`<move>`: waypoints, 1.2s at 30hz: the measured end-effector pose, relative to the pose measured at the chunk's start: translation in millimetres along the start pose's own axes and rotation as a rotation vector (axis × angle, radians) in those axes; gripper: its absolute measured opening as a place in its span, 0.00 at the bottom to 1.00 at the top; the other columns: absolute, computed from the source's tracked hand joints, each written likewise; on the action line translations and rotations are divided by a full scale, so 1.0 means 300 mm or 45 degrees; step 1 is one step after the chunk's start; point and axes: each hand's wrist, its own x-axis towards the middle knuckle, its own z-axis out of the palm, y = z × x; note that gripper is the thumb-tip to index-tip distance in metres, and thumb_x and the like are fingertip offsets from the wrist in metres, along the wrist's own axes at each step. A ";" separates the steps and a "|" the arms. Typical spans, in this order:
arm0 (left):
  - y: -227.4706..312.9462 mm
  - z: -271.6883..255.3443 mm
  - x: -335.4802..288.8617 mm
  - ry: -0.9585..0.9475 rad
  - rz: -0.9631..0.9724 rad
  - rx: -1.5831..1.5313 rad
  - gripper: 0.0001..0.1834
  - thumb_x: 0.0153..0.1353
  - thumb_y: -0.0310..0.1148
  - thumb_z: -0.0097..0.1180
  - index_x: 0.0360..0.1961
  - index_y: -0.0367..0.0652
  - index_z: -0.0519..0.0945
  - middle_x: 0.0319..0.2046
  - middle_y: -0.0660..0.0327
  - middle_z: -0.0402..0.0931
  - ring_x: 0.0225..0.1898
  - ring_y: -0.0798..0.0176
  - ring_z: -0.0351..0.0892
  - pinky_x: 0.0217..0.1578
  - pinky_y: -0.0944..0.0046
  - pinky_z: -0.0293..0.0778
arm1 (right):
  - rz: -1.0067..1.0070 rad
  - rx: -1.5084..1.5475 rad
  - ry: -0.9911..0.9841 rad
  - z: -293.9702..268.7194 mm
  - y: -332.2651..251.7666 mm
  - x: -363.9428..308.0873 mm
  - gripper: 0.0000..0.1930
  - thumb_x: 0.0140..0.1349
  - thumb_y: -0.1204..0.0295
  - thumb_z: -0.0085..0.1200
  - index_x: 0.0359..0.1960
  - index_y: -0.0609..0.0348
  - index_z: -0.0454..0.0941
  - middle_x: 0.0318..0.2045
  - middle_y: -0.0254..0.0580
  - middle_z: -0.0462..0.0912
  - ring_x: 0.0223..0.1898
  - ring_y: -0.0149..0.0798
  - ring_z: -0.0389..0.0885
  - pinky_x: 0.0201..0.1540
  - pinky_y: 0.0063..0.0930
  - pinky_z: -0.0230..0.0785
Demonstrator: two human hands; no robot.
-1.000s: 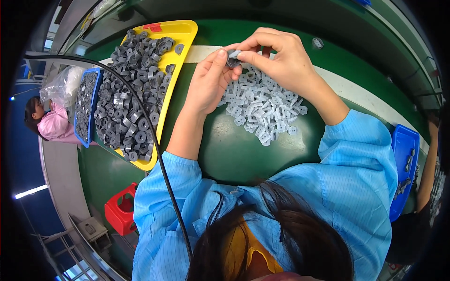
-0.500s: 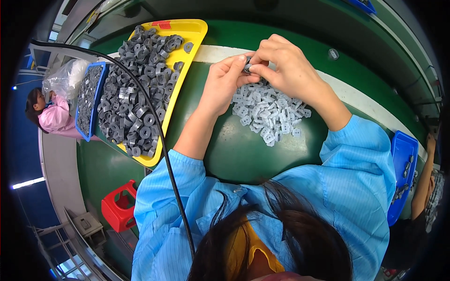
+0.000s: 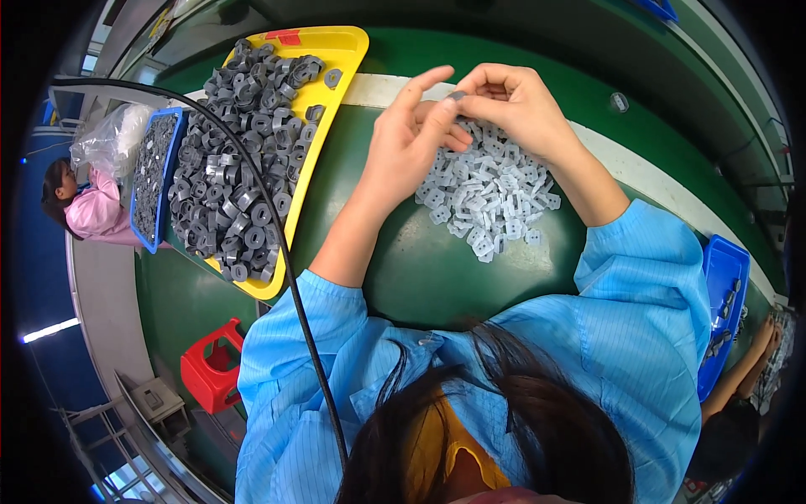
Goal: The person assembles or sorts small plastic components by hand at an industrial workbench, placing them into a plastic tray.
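Left hand has come loose: half a second ago both hands pinched the small gray part between them; now the left index finger stands up clear, the other fingers half curled and spread, thumb tip at the part's near edge, touching or just beside it, cannot tell which. Right hand pinches the part between thumb and forefinger. Reading: the two-handed handling has let up and the right hand seems to carry the part alone; whether anything is fitted into it, cannot tell. The part sits between the hands, above the far edge of a loose heap of pale pieces on the green table. Looks dark gray, smooth, a rounded top; most of it hidden by fingertips. Probably kin to the gray rings, short and hollow, piled in the yellow tray left of the left forearm. Pale pieces: flat, whitish, with small holes, lying every way.
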 end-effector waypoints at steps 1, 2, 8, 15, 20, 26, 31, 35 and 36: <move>0.006 -0.003 -0.001 0.005 0.006 -0.001 0.23 0.65 0.30 0.52 0.60 0.37 0.65 0.30 0.54 0.80 0.29 0.65 0.82 0.31 0.69 0.78 | -0.004 -0.004 -0.005 -0.006 -0.008 0.001 0.09 0.51 0.70 0.64 0.30 0.62 0.80 0.24 0.33 0.81 0.25 0.24 0.75 0.30 0.17 0.67; 0.015 -0.003 -0.008 -0.044 0.091 0.301 0.25 0.62 0.27 0.55 0.60 0.38 0.65 0.32 0.56 0.79 0.30 0.68 0.81 0.32 0.70 0.77 | 0.088 0.026 -0.012 -0.013 -0.021 -0.001 0.08 0.53 0.71 0.63 0.31 0.62 0.80 0.25 0.34 0.81 0.25 0.24 0.76 0.30 0.16 0.67; 0.018 -0.058 0.006 -0.100 0.357 0.632 0.18 0.49 0.24 0.66 0.44 0.43 0.82 0.24 0.64 0.70 0.21 0.71 0.67 0.24 0.70 0.69 | 0.310 0.150 -0.353 -0.057 -0.050 0.006 0.07 0.55 0.76 0.60 0.34 0.65 0.79 0.26 0.38 0.83 0.27 0.26 0.79 0.33 0.18 0.71; 0.007 -0.039 0.002 -0.040 0.574 0.877 0.20 0.47 0.22 0.65 0.44 0.44 0.81 0.25 0.62 0.72 0.22 0.68 0.71 0.25 0.69 0.71 | 0.029 -0.667 -0.116 0.021 -0.105 -0.026 0.07 0.51 0.81 0.55 0.34 0.66 0.77 0.27 0.35 0.80 0.28 0.22 0.75 0.35 0.18 0.71; -0.010 0.024 0.005 0.141 0.771 0.692 0.22 0.45 0.22 0.66 0.45 0.42 0.80 0.28 0.59 0.75 0.22 0.65 0.76 0.26 0.67 0.73 | 0.090 0.206 -0.237 -0.029 -0.062 -0.008 0.10 0.51 0.76 0.53 0.36 0.65 0.78 0.29 0.35 0.79 0.29 0.25 0.76 0.35 0.18 0.71; 0.030 -0.053 0.006 0.085 0.499 1.003 0.23 0.53 0.29 0.60 0.53 0.43 0.74 0.38 0.52 0.76 0.44 0.49 0.75 0.48 0.55 0.69 | 0.361 0.495 -0.118 -0.113 0.020 0.042 0.11 0.53 0.74 0.53 0.39 0.61 0.77 0.32 0.34 0.77 0.30 0.24 0.72 0.34 0.18 0.68; 0.035 -0.365 0.016 0.496 0.139 1.840 0.13 0.56 0.27 0.51 0.42 0.37 0.80 0.45 0.49 0.76 0.46 0.45 0.75 0.49 0.52 0.72 | 0.126 -0.505 0.402 -0.263 0.106 0.092 0.15 0.53 0.70 0.56 0.43 0.62 0.77 0.36 0.38 0.80 0.36 0.30 0.77 0.41 0.24 0.70; 0.033 -0.434 -0.011 0.270 -0.062 2.023 0.14 0.58 0.36 0.56 0.39 0.36 0.81 0.37 0.49 0.79 0.43 0.44 0.75 0.45 0.52 0.72 | -0.240 -1.148 0.687 -0.298 0.125 0.097 0.18 0.54 0.71 0.57 0.48 0.60 0.76 0.36 0.35 0.79 0.39 0.26 0.75 0.45 0.24 0.69; 0.026 -0.446 -0.012 0.254 -0.061 2.022 0.14 0.58 0.36 0.56 0.39 0.36 0.81 0.37 0.49 0.79 0.43 0.44 0.75 0.45 0.52 0.72 | -0.341 -1.104 0.670 -0.301 0.115 0.091 0.16 0.54 0.72 0.56 0.45 0.61 0.77 0.36 0.35 0.79 0.37 0.26 0.75 0.42 0.23 0.69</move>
